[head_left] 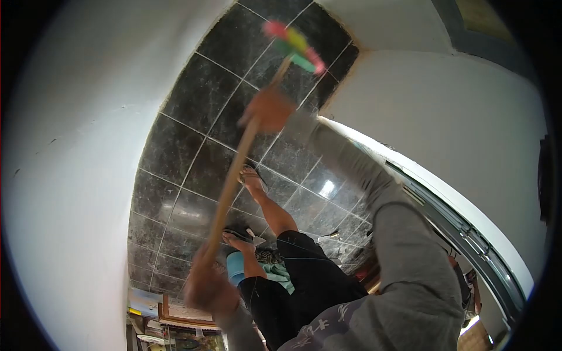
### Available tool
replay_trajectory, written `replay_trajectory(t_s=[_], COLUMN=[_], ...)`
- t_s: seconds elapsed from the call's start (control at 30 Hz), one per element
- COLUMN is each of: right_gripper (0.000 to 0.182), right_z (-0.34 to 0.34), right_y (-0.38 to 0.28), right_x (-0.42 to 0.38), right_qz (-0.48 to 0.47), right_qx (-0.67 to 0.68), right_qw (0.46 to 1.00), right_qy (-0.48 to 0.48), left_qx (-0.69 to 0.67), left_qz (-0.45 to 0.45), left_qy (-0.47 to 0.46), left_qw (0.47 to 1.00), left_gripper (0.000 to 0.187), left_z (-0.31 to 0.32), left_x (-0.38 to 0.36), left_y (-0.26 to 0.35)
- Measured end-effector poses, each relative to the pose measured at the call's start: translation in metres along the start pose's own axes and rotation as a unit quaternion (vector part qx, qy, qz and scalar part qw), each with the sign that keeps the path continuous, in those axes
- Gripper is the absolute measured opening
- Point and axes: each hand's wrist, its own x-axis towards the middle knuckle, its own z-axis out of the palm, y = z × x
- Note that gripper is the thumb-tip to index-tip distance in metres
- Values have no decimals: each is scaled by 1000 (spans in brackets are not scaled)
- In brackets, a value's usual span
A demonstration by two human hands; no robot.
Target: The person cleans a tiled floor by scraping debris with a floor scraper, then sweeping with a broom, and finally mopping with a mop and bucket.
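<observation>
Curving down the far left is a pale wall (70, 146) with a few small dark marks. At its foot, low in the view, sits a cluster of items that includes a wooden-edged piece (187, 322); the rest is too small to make out. Dark, scuffed floor tiles (193, 120) with light grout lines spread through the middle.

The left hand (211, 286), blurred, is nearest the person's body, its grip wrapped around the lower end of a broom (233, 169). The broom's wooden handle slants up and to the right, away from the body. Beside it are the person's two feet in sandals: the left foot (239, 241) near a blue container (235, 266) and a small trowel-like tool (259, 240), the right foot (252, 177) farther forward. Green cloth (281, 276) lies between the legs as seen from above, next to dark shorts (316, 269).

Farther up the handle, the right hand (270, 110) has its grip clasped around the wood, just short of the head. The broom head (294, 45), a smear of pink, yellow and green, is over the tiles near the top; whether it touches them cannot be told.

On the right, a grey sleeve (410, 234) covers the right arm, with a door frame (477, 243) and another pale wall (456, 117) beyond.
</observation>
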Motion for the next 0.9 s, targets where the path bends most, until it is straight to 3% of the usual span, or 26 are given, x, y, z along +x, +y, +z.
replay_trajectory(t_s=[0.03,0.07,0.1,0.13,0.2,0.23,0.27,0.3,0.33,0.37,0.4,0.43,0.47,0.5,0.57,0.63,0.7,0.73,0.8,0.87,0.9], right_gripper=[40,41,39,37,34,32,31,25,20,17,25,35,42,42,38,30,20,23,32,41,31], right_z=[-48,-56,-33,-16,5,30,66,57,93,139,151,162,178,188,143,128,122,104,62,38,29], right_y=[33,93,161,198,242,236,210,126,75,31,-36,-91,-134,-178,-243,-262,-210,-162,-47,48,54], right_x=[-1,-15,-43,-52,-65,-62,-57,-47,-42,-27,-16,-6,7,17,15,-1,-32,-40,-52,-48,-44], right_qz=[105,147,144,165,203,186,173,124,107,71,51,74,23,28,9,-39,9,14,37,33,-19], right_qx=[-158,-166,-314,-268,-177,-108,-32,38,55,27,72,127,174,217,286,215,176,138,-11,-190,-216], right_qw=[964,950,933,939,938,959,972,977,988,993,993,984,978,964,938,964,982,987,985,941,955], right_qy=[-185,-220,-100,-140,-218,-187,-156,-168,-94,-95,-73,-105,-116,-154,-197,-150,-64,-87,-166,-277,-203], left_qx=[7,-37,-123,-236,-351,-350,-342,-173,-240,-249,-247,-210,-191,153,-50,-160,-21,69,82,-162,-344], left_qz=[-16,-46,-93,-50,-45,-86,-133,-159,-108,-96,-79,-69,-35,80,138,195,170,139,86,106,164], left_qy=[-87,-137,-156,-159,-90,-21,46,101,75,102,91,139,125,174,22,8,116,162,146,65,7], left_qw=[996,989,976,957,931,932,929,967,962,958,961,965,973,969,989,968,978,975,982,979,924], left_gripper=[27,34,30,28,33,35,37,38,42,46,48,48,47,42,46,45,46,46,48,49,50], left_z=[39,87,130,170,188,168,137,87,36,-17,-68,-93,-116,-109,-76,-91,-96,-93,-55,-8,15], left_x=[7,12,17,22,21,20,13,5,6,5,-4,-12,-23,-32,-32,-42,-47,-48,-40,-28,-23], left_y=[-25,-51,-74,-110,-133,-128,-117,-107,-93,-75,-52,-13,22,56,132,158,133,105,35,-36,-74])
